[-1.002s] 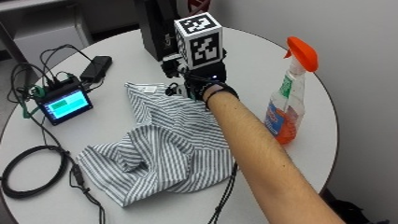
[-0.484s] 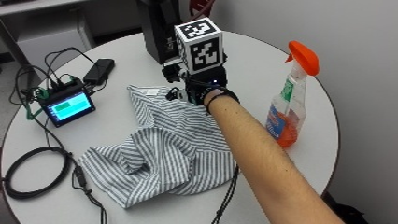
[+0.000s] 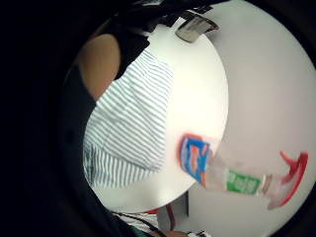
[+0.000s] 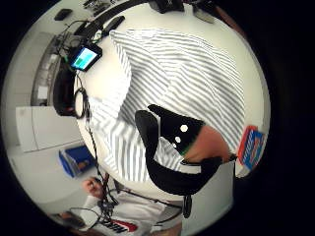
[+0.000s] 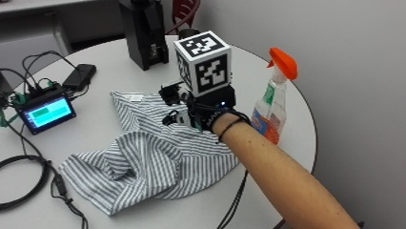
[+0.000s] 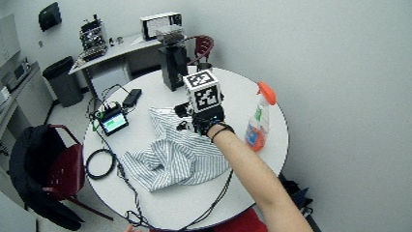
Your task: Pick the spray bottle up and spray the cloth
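The round white bench (image 5: 126, 200) is seen to carry everything, and on its middle the striped cloth (image 5: 152, 162) is spread in loose folds, one corner reaching toward the far side and the crumpled part lying nearer the front edge. Above the far part of this cloth the gloved right hand (image 5: 203, 114) is held, the forearm coming in from the front right edge of the bench. The spray bottle (image 5: 274, 102) is standing upright near the right edge of the bench, with its orange trigger head on top, just beside the hand but apart from it; in the little finger side palm view it is shown alone on the bench with bare surface between it and the cloth. From this it is judged that no part of the task is done yet: the bottle is not picked up and the cloth is not sprayed. What is left is to bring the hand to the bottle, to take it, to aim it at the cloth and to press the trigger. The state of the fingers cannot be told, because they are hidden under the glove's fittings in every view.
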`<control>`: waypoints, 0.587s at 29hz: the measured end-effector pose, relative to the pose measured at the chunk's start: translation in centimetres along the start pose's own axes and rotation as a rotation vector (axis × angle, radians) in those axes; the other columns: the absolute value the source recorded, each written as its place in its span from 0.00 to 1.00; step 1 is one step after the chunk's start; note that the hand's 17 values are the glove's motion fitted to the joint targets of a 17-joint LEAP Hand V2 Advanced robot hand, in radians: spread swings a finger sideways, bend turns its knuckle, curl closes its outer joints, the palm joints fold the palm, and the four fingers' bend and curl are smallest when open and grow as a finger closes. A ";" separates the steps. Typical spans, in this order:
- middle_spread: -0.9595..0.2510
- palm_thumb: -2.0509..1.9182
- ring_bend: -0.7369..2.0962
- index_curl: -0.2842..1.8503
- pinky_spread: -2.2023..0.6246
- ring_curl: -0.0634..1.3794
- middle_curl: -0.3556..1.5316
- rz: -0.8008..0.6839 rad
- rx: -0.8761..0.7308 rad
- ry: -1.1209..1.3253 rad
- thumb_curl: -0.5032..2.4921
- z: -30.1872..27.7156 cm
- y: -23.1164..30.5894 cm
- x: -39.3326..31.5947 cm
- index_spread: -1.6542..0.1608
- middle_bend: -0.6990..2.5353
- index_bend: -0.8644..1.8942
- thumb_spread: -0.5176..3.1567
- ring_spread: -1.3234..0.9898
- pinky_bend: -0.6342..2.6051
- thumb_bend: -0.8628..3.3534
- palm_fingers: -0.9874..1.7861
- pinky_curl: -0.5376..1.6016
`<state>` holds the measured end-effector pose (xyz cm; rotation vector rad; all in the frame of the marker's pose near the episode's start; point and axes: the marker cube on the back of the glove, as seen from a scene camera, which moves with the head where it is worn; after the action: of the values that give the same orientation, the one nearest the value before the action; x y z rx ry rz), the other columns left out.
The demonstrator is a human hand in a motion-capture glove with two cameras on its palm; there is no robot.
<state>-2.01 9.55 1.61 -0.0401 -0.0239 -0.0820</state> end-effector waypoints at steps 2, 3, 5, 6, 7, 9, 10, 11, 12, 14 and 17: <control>0.78 0.63 0.33 0.25 0.87 0.21 0.35 -0.027 0.056 0.005 0.23 -0.9 2.6 -0.1 0.70 0.28 0.37 0.43 0.63 0.37 0.20 0.50 0.37; 0.78 0.63 0.33 0.25 0.87 0.20 0.35 -0.038 0.091 0.015 0.23 -1.2 4.0 0.1 0.70 0.28 0.37 0.43 0.63 0.37 0.20 0.50 0.37; 0.78 0.63 0.33 0.26 0.87 0.21 0.35 -0.048 0.156 0.040 0.23 -1.9 6.7 0.8 0.70 0.28 0.37 0.43 0.63 0.36 0.20 0.51 0.37; 0.78 0.63 0.33 0.26 0.87 0.21 0.35 -0.045 0.180 0.049 0.23 -2.1 8.1 1.4 0.70 0.28 0.37 0.43 0.63 0.36 0.20 0.51 0.37; 0.78 0.63 0.33 0.26 0.87 0.21 0.36 -0.036 0.196 0.049 0.23 -2.3 9.5 2.3 0.70 0.28 0.38 0.43 0.63 0.36 0.20 0.52 0.37; 0.78 0.63 0.33 0.26 0.86 0.21 0.36 -0.006 0.213 0.019 0.24 -2.3 11.8 4.4 0.70 0.28 0.38 0.43 0.63 0.35 0.20 0.53 0.37; 0.77 0.63 0.33 0.27 0.86 0.21 0.36 0.015 0.220 -0.013 0.24 -2.2 12.6 5.6 0.70 0.28 0.38 0.43 0.63 0.35 0.20 0.54 0.37; 0.77 0.63 0.33 0.27 0.86 0.21 0.36 0.041 0.229 -0.056 0.24 -1.9 13.2 6.8 0.71 0.28 0.38 0.43 0.63 0.35 0.20 0.55 0.37; 0.77 0.64 0.33 0.27 0.86 0.21 0.36 0.071 0.239 -0.108 0.24 -1.6 13.7 8.0 0.71 0.28 0.38 0.43 0.63 0.35 0.20 0.55 0.37; 0.77 0.64 0.34 0.27 0.86 0.22 0.36 0.138 0.258 -0.225 0.24 -0.7 14.1 10.5 0.71 0.28 0.38 0.43 0.62 0.35 0.20 0.56 0.37; 0.77 0.64 0.35 0.27 0.86 0.23 0.36 0.233 0.275 -0.368 0.24 0.8 14.2 13.5 0.71 0.28 0.36 0.43 0.62 0.35 0.20 0.58 0.37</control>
<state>12.59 22.58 2.25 0.2174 -0.3966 0.1626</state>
